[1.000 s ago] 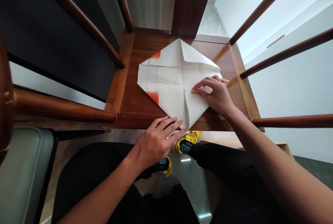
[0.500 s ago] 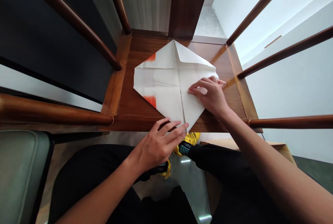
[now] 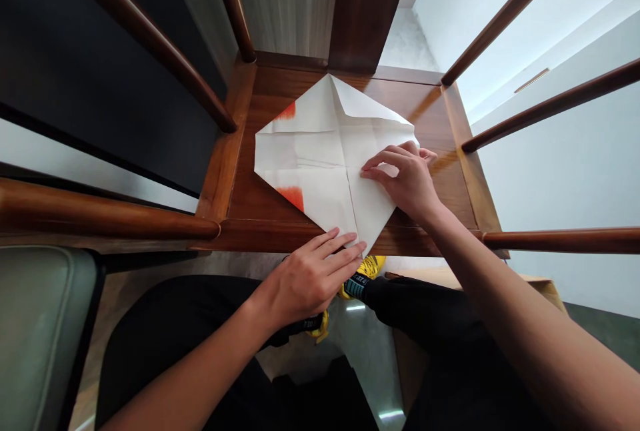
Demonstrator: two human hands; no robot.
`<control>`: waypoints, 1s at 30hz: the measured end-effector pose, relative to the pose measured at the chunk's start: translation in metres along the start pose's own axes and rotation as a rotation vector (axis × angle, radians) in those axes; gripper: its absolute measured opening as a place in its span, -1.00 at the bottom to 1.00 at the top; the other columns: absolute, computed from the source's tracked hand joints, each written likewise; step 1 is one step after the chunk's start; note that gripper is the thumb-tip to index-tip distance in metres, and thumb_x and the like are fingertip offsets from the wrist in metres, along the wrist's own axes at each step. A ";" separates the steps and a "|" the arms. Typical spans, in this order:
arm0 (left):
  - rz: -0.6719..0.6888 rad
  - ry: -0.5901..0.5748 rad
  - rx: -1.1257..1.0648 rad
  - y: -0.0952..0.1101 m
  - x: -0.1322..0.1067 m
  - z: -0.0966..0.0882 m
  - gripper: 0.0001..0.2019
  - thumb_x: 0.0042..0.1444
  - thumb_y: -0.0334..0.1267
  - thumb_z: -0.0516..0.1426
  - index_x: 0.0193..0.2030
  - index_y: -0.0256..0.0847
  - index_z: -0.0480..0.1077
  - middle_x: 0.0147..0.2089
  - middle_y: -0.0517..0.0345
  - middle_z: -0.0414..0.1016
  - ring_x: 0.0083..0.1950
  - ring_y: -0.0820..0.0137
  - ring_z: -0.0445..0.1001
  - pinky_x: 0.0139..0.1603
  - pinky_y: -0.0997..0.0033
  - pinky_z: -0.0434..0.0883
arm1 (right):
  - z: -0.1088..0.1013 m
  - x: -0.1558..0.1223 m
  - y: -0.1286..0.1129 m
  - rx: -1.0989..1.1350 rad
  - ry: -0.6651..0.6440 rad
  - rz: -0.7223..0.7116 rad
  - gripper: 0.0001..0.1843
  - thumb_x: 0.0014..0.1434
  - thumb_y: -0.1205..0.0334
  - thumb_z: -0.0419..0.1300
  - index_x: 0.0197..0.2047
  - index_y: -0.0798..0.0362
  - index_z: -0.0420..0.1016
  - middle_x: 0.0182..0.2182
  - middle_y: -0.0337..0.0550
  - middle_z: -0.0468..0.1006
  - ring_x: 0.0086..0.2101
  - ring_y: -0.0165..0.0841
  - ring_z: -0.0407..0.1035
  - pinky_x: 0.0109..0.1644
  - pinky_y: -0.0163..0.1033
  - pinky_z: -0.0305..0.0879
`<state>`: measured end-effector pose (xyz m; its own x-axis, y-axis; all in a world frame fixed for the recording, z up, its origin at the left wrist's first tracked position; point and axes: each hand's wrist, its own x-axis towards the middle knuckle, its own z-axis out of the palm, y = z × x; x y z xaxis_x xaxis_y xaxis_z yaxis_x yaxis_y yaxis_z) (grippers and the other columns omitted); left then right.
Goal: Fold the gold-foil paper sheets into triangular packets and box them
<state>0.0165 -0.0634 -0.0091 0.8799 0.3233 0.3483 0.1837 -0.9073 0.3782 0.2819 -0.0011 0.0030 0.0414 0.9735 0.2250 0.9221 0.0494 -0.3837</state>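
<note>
A white sheet of paper (image 3: 320,192) lies folded, with creases crossing at its middle and two orange-red patches on its left half. Its upper right flap is lifted a little. My left hand (image 3: 313,277) rests with outstretched fingers on the paper's near corner, at the front edge of the wooden surface (image 3: 240,194). Over the right half, my right hand (image 3: 405,177) has thumb and index finger pinched together at the paper, close to the centre crease. Its other fingers curl towards the paper's right edge.
Wooden bars (image 3: 560,241) rise on both sides of the surface. A grey-green padded seat (image 3: 40,337) stands at the lower left. Below are my legs in black trousers, a yellow shoe (image 3: 373,265) and a cardboard box (image 3: 543,292).
My left hand's fingers have come down flatter onto the paper's near corner and slightly to the right. My right hand keeps its pinch almost in place. The view has shifted slightly.
</note>
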 end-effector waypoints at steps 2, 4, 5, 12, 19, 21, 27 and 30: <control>-0.001 -0.008 0.007 0.001 0.001 0.000 -0.62 0.36 -0.49 0.05 0.27 -0.34 0.43 0.44 0.02 0.43 0.50 0.16 0.31 0.59 0.04 0.24 | 0.000 0.000 0.000 -0.007 -0.004 -0.008 -0.76 0.40 -0.01 0.17 -0.26 -0.27 0.64 -0.20 -0.27 0.66 -0.04 -0.08 0.35 0.16 0.17 -0.07; -0.015 -0.018 -0.002 0.002 0.002 0.000 -0.63 0.36 -0.50 0.04 0.25 -0.32 0.44 0.44 0.04 0.43 0.51 0.18 0.30 0.59 0.05 0.23 | 0.002 0.000 0.000 -0.019 -0.003 -0.016 -0.78 0.40 0.00 0.18 -0.23 -0.30 0.66 -0.18 -0.25 0.65 -0.02 -0.05 0.34 0.17 0.19 -0.06; -0.026 -0.024 -0.011 0.002 0.002 0.000 -0.61 0.35 -0.50 0.03 0.26 -0.32 0.43 0.44 0.04 0.43 0.51 0.19 0.30 0.60 0.06 0.23 | 0.002 0.000 0.000 -0.038 -0.001 -0.020 -0.79 0.40 0.01 0.18 -0.21 -0.31 0.66 -0.17 -0.24 0.63 0.00 -0.04 0.34 0.16 0.20 -0.05; -0.113 -0.065 0.008 0.005 0.007 0.002 -0.36 0.33 -0.49 0.06 0.53 -0.20 0.14 0.43 0.03 0.43 0.50 0.22 0.31 0.57 0.06 0.21 | 0.004 -0.010 -0.013 -0.153 0.082 -0.063 -0.76 0.40 0.09 0.15 -0.12 -0.31 0.68 0.01 -0.12 0.54 0.09 0.08 0.31 0.19 0.27 0.04; -0.165 -0.128 0.140 0.013 0.012 0.005 -0.39 0.38 -0.44 0.04 0.55 -0.24 0.13 0.55 0.06 0.26 0.51 0.15 0.26 0.58 0.02 0.13 | 0.005 -0.045 -0.028 -0.177 -0.112 -0.158 -0.42 0.50 0.14 -0.09 0.52 -0.09 0.18 0.42 0.01 0.31 0.39 -0.03 0.16 0.47 0.16 0.01; -0.170 -0.153 0.156 0.018 0.013 0.006 -0.36 0.38 -0.41 0.03 0.58 -0.30 0.06 0.60 0.05 0.15 0.54 0.14 0.21 0.61 -0.01 0.07 | 0.009 -0.047 -0.026 -0.198 -0.167 -0.167 -0.35 0.52 0.11 -0.15 0.60 -0.08 -0.06 0.53 -0.04 0.13 0.50 -0.05 -0.03 0.54 0.18 -0.07; -0.134 -0.188 0.237 0.035 0.012 0.011 -0.33 0.36 -0.38 0.02 0.57 -0.50 0.02 0.64 -0.16 -0.04 0.64 0.13 -0.01 0.64 -0.01 0.01 | 0.016 -0.028 -0.007 -0.240 -0.201 -0.160 -0.29 0.54 0.00 -0.19 0.64 -0.08 -0.26 0.59 -0.09 -0.06 0.54 -0.11 -0.19 0.59 0.20 -0.17; -0.105 -0.180 0.314 0.042 0.009 0.016 -0.35 0.36 -0.37 0.02 0.54 -0.55 0.07 0.63 -0.24 -0.02 0.65 0.10 -0.04 0.63 -0.01 0.03 | 0.014 -0.014 0.017 -0.269 -0.187 -0.081 -0.29 0.54 -0.03 -0.21 0.64 -0.01 -0.20 0.59 -0.04 -0.09 0.54 -0.08 -0.20 0.60 0.23 -0.24</control>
<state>0.0391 -0.1026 -0.0036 0.9067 0.3923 0.1546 0.3783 -0.9188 0.1129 0.2919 -0.0113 -0.0191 -0.0849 0.9941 0.0670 0.9890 0.0922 -0.1153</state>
